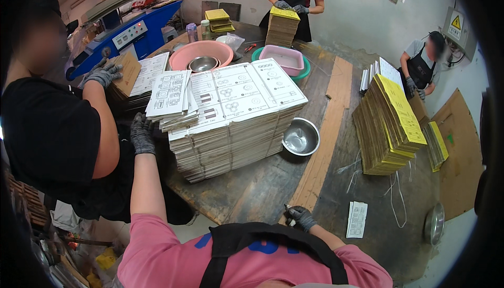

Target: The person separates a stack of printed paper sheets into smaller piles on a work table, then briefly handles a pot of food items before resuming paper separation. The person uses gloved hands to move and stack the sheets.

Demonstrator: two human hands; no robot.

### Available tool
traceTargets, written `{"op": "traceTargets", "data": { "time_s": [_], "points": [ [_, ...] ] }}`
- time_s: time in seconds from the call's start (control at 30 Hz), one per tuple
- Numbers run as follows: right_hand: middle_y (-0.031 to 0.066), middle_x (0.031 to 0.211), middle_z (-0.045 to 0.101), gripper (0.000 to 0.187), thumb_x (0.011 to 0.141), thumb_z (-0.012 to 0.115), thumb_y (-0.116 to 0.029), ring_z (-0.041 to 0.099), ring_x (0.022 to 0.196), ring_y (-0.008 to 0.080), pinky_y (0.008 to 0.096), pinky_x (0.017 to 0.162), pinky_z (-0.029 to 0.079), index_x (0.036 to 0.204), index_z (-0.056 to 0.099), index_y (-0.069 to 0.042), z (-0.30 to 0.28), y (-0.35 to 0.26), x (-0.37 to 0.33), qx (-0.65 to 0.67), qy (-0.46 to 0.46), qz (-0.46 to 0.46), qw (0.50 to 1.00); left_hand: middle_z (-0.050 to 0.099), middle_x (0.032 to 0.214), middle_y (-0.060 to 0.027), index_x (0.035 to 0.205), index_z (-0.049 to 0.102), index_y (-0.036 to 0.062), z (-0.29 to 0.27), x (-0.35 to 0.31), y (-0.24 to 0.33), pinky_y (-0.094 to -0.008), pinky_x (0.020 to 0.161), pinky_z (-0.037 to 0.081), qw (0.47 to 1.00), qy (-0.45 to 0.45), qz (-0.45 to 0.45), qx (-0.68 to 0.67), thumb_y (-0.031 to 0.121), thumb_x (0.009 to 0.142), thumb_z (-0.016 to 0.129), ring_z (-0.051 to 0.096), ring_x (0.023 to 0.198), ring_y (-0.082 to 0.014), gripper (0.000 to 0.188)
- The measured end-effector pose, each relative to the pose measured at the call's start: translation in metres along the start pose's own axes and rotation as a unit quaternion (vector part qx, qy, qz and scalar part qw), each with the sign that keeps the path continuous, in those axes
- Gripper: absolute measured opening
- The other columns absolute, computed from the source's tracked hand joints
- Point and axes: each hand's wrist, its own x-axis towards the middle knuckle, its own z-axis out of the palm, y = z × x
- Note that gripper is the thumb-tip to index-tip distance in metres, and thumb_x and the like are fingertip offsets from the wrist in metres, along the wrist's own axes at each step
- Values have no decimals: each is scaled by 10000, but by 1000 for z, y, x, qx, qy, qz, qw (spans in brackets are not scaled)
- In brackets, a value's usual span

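My left hand (142,134), in a grey knit glove, is raised beside the big stack of printed white cardboard sheets (231,146). Its fingers look stretched out, close to the edge of a smaller pile of printed cards (169,96) lying on top. Thin ties run down the side of the big stack. Near the table's front edge, my gloved right hand (302,218) is closed around a small dark and white thing (289,215), too small to make out. That hand rests by the end of a long brown cardboard strip (328,130).
A steel bowl (301,136) stands right of the stack; a pink basin (223,52) and a pink tub (283,59) are behind. Yellow-topped stacks (386,125), loose string (396,204) and a printed card (357,220) lie to the right. Three gloved co-workers handle sheets around the table.
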Motion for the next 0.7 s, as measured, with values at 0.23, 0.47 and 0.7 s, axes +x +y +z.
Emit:
{"op": "traceTargets", "data": {
  "time_s": [0.23,0.47,0.7],
  "points": [
    [107,699,580,190,784,586,-152,555,523,211,347,468,475,864,578,19,3,-6,-4,-16,-13,-50,999,490,1113,-97,1177,428,77,1,-11,1,-353,786,453,1000,-4,21,17,261,797,574,510,954,-240,447],
    [107,720,587,162,795,563,-129,563,545,218,344,496,482,872,579,12,-4,1,2,-20,-15,-4,1000,506,1094,-98,1150,448,92,-12,-8,4,-353,770,465,999,-36,39,-3,256,794,578,539,902,-231,413],
    [100,727,580,180,808,552,-148,567,564,224,345,501,484,897,571,7,-10,10,8,16,-33,-8,999,497,1104,-121,1167,429,96,-11,-3,1,-416,767,465,999,-27,3,-18,257,810,557,528,919,-263,412]
  ]
}}
